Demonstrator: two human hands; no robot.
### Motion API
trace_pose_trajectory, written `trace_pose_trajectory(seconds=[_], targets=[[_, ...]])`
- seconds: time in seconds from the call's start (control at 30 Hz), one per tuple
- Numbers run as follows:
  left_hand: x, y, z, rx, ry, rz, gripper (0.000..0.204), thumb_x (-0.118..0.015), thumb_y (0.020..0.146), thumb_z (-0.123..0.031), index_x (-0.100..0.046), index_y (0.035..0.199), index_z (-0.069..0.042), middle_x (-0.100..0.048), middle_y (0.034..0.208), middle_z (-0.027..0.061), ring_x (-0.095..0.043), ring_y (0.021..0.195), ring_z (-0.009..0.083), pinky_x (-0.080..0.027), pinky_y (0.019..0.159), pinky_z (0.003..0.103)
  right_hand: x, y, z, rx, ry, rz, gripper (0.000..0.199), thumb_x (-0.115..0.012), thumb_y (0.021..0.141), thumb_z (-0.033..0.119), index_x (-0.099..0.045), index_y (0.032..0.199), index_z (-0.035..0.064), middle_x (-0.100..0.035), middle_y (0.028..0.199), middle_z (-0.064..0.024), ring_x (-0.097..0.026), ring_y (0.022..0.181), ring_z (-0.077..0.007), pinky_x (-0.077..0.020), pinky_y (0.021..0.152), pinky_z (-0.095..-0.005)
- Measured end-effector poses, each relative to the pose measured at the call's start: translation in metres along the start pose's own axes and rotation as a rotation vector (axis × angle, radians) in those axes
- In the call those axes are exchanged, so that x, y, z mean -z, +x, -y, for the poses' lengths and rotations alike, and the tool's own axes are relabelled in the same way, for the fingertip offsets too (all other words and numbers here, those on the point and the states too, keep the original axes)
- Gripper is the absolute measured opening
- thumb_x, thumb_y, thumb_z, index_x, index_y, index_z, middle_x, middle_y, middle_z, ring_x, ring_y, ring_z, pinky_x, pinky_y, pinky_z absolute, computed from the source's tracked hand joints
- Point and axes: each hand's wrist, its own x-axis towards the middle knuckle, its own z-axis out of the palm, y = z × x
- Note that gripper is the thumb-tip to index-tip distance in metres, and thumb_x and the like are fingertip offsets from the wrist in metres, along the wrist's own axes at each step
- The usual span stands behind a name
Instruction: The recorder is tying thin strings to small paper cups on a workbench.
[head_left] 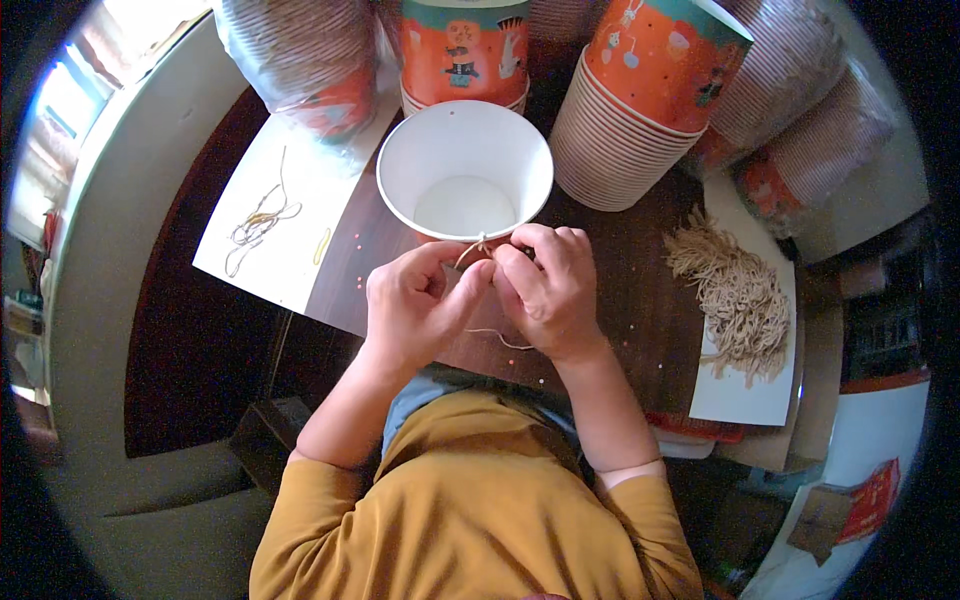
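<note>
Your left hand (412, 300) and right hand (548, 290) pinch the cord (482, 243), fingers nearly closed; it looks light and limp, best held close beside the tub's rim (432, 235).

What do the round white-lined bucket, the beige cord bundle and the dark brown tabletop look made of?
Round white-lined bucket: probably coated paperboard, smooth with a rolled rim.
Beige cord bundle: matte, fibrous strands suggest cotton or jute; which is unclear.
Dark brown tabletop: wood or laminate, low sheen, faintly streaked.
</note>
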Motion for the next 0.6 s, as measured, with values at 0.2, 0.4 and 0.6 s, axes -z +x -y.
trace_pose_trajectory(seconds=[0.2,0.4,0.6], targets=[[-0.006,0.008,-0.009,-0.354,0.384,-0.19,0.015,-0.075,0.075,-0.017,-0.066,0.082,-0.008,-0.06,0.058,0.0036,-0.057,0.047,0.0168,-0.045,0.049,0.029,0.0,0.0,0.0,0.019,0.009,-0.008,0.015,-0.058,0.078,0.018,-0.061,0.09,0.0075,-0.055,0.09,-0.0064,-0.052,0.075,-0.0228,-0.0409,0.067,-0.0382],[-0.008,0.014,-0.006,-0.453,0.456,-0.196,0.01,-0.072,0.076,-0.013,-0.062,0.077,-0.009,-0.062,0.062,0.0055,-0.061,0.053,0.022,-0.048,0.055,0.033,-0.003,-0.002,-0.003,0.034,-0.003,-0.013,0.016,-0.058,0.078,0.018,-0.061,0.091,0.0079,-0.055,0.09,-0.0061,-0.052,0.075,-0.0231,-0.0409,0.067,-0.0385],[-0.007,0.012,-0.004,-0.365,0.375,-0.166,0.008,-0.07,0.077,-0.012,-0.063,0.077,-0.008,-0.06,0.057,0.0061,-0.06,0.05,0.023,-0.047,0.049,0.034,-0.002,-0.003,-0.004,0.042,0.028,-0.04,0.021,-0.069,0.071,0.011,-0.062,0.091,0.008,-0.056,0.093,-0.005,-0.052,0.073,-0.0217,-0.0404,0.065,-0.0368]])
